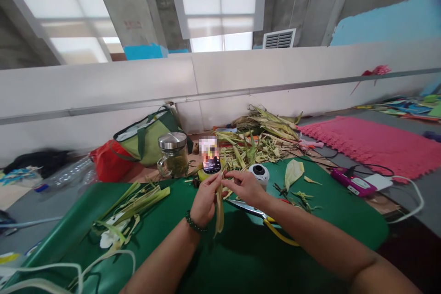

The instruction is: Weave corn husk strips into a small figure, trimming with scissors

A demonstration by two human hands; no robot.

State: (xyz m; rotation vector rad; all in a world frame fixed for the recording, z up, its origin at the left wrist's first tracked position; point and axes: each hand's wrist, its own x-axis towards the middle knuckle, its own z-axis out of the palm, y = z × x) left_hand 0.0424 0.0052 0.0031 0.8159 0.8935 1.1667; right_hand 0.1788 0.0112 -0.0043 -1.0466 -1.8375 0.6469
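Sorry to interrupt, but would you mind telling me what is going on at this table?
A person holds a pale leaf strip over a green mat: the left hand and the right hand both pinch its upper end, and the rest hangs down. Yellow-handled scissors lie on the mat just under the right wrist, with a spool of white thread behind them. More leaves lie at the left, and a heap of husks sits farther back.

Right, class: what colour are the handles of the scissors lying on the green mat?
Yellow. The scissors show in the head view, the only one.
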